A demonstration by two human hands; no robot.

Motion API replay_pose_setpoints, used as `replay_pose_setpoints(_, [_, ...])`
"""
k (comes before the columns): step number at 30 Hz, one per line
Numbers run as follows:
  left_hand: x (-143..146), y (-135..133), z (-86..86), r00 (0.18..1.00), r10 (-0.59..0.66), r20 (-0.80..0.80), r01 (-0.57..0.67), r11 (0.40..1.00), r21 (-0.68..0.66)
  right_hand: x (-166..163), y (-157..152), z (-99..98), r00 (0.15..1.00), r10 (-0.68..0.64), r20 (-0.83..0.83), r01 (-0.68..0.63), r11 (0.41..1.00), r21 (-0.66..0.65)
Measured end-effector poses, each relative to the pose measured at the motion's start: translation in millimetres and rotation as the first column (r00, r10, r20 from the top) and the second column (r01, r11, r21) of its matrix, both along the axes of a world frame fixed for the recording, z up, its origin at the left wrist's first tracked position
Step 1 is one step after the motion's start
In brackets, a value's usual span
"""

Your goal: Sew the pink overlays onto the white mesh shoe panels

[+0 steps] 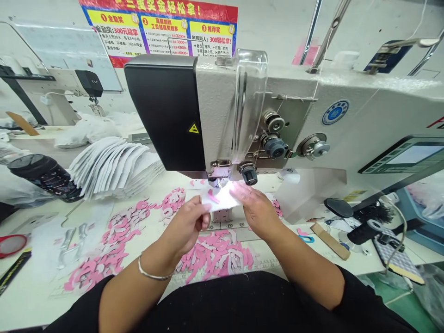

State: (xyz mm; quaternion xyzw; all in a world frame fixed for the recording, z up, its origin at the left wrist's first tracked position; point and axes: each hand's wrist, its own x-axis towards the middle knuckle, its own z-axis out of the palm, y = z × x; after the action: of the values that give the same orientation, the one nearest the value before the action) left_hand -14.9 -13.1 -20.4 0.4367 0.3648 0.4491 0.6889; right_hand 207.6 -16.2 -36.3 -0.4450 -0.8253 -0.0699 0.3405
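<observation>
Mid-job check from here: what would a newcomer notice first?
The left hand and right hand hold a white fabric piece below the needle of a large cream industrial sewing machine filling the upper middle. Bright pink cut pieces lie scattered on the table below, and a fanned stack of white pieces sits left.

A cream-and-black industrial sewing machine (263, 101) with a clear plastic guard fills the far right, and a red, yellow and blue printed poster (159, 32) hangs on the wall behind it. On the white worktable (347, 263) lie a fanned stack of white cut fabric pieces (114, 169) and a dark patterned tumbler (45, 178) on its side at left, with loose pink cut scraps (215, 256) strewn across the near side. Farther left stands a second cream sewing machine (58, 90) beside soft white fabric heaps (86, 132).
</observation>
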Motion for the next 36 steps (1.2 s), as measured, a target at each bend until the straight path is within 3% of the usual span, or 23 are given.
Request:
replay_pose_setpoints(3, [-14.0,-9.8,-10.2,0.993,-0.117,0.031,0.118,0.992,-0.045,2.3,-6.3,-0.6,0.998,0.054,0.045,-0.058,0.994,0.09])
replay_pose_setpoints(9, [-24.5,25.1,-1.1,0.987,0.141,0.082,-0.125,0.976,-0.177,0.8,-20.8,4.3,0.985,0.083,0.15,-0.105,0.983,0.149])
replay_pose_setpoints(14, [-12.1,48.6,10.3,0.988,0.139,0.072,-0.129,0.984,-0.125,6.1,-30.8,6.0,0.977,0.129,0.172,-0.155,0.977,0.146])
replay_pose_setpoints(21, [-16.3,25.1,-3.3,0.985,0.168,0.024,-0.166,0.983,-0.083,16.7,-43.1,3.6,0.966,0.214,0.146,-0.219,0.975,0.024])
replay_pose_setpoints(27, [-28.0,2.9,-4.3,0.996,0.062,-0.07,-0.064,0.998,-0.024,20.9,-44.4,-4.9,0.959,0.276,0.067,-0.279,0.959,0.047])
replay_pose_setpoints(31, [-30.8,-7.4,-4.8,0.994,0.031,-0.101,-0.033,0.999,-0.02,26.5,-43.7,-18.4,0.979,0.202,0.007,-0.202,0.978,0.059])
replay_pose_setpoints(34, [-41.0,-10.1,-9.7,0.993,0.005,-0.115,0.0,0.999,0.042,34.0,-46.0,-41.1,0.988,0.098,-0.123,-0.086,0.991,0.101])
replay_pose_setpoints(36, [-59.0,-6.7,-14.8,0.944,0.108,-0.312,-0.066,0.988,0.142,41.2,-50.3,-61.4,0.972,-0.001,-0.235,0.025,0.995,0.097])
